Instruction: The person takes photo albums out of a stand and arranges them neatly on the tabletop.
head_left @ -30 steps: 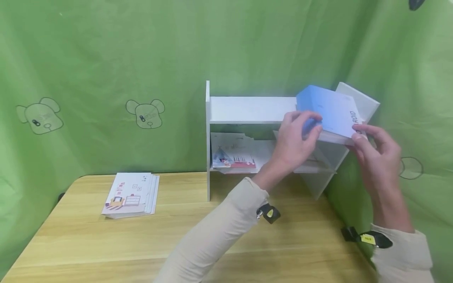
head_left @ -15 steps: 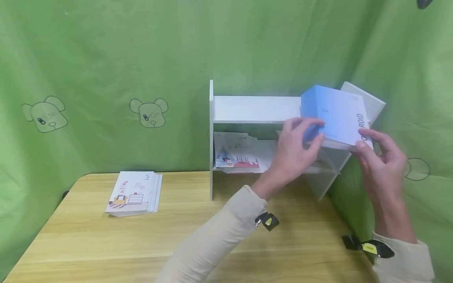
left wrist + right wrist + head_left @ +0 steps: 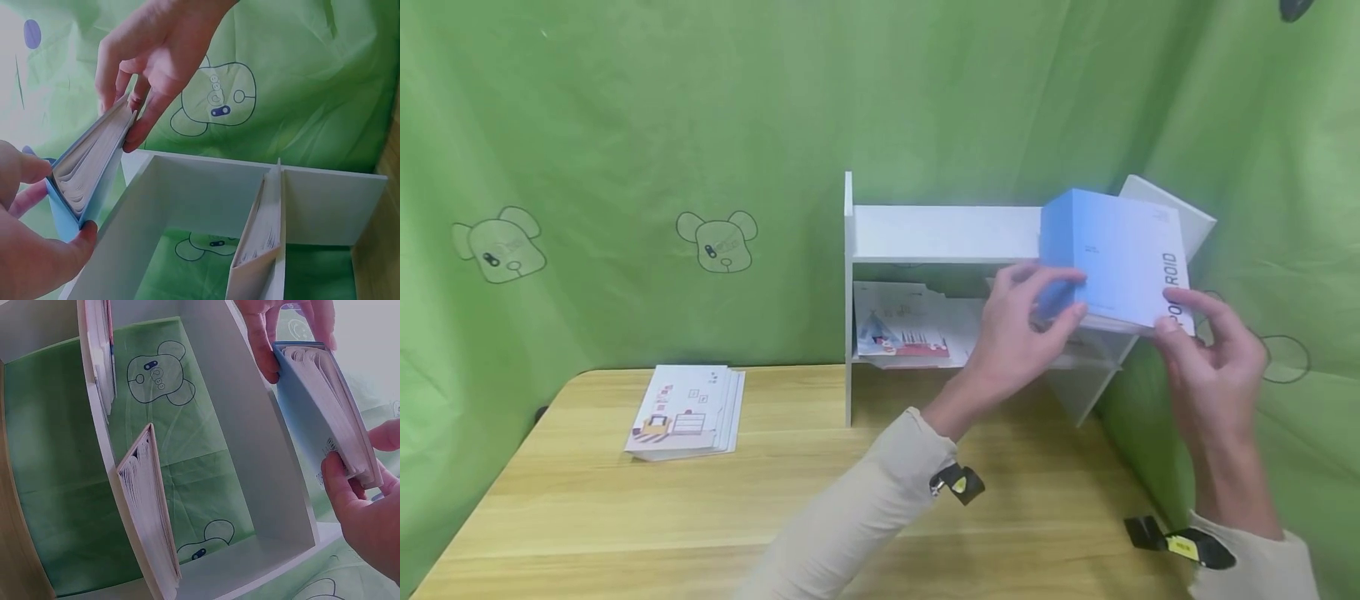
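Both hands hold a blue-and-white photo album (image 3: pixel 1123 258) over the right end of the upper shelf, its cover lettering partly covered by fingers. At the blue spine side, my left hand (image 3: pixel 1017 325) pinches it between thumb and fingers. My right hand (image 3: pixel 1217 367) grips the opposite, page-opening edge. Seen from the left wrist, the album (image 3: pixel 94 153) has its page ends facing the camera, thumb and fingertips on either side of the spine. In the right wrist view the album (image 3: pixel 312 412) is tilted beside the upper board.
A two-tier white shelf (image 3: pixel 947 233) stands at the back right, its right side panel slanting. Illustrated albums (image 3: pixel 898 325) lie on its lower tier at the left. A pale album (image 3: pixel 147 506) rests farther right on that tier. Another stack (image 3: pixel 681 417) lies on the wooden table (image 3: pixel 625 517).
Both hands have come slightly down and to the right with the album, and more of its cover lettering shows. The shelf shifts slightly in view; the albums on it stay put.
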`<state>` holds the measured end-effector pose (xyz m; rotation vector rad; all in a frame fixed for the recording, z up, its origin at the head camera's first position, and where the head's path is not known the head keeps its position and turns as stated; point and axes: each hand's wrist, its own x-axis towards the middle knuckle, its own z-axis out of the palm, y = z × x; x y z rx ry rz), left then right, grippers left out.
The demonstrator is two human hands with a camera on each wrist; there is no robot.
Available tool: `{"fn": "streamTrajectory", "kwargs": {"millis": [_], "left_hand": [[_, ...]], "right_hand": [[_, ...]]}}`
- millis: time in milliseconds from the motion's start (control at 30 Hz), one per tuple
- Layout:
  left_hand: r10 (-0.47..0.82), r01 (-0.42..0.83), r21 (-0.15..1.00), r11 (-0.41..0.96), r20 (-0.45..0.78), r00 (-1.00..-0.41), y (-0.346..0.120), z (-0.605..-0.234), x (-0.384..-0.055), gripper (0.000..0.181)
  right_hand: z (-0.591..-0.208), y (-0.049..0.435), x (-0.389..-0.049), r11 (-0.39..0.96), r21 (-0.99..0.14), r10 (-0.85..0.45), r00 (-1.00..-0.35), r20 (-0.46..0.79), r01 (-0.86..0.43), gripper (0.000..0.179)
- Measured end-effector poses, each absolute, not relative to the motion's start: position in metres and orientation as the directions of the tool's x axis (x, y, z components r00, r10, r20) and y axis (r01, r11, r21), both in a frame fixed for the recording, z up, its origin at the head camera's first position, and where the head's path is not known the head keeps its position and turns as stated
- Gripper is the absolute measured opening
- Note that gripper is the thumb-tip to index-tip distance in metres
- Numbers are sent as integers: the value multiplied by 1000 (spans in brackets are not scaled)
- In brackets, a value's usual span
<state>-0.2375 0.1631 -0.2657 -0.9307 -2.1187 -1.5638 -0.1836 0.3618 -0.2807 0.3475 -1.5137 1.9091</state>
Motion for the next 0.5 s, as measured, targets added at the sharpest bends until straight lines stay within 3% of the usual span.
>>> {"fn": "streamTrajectory", "kwargs": {"millis": [500], "left_hand": [[303,655,749,100,604,-737,154,-275,-224,24]], "right_hand": [[-292,354,-169,-29,-729,316,-699,642,-683,38]]}}
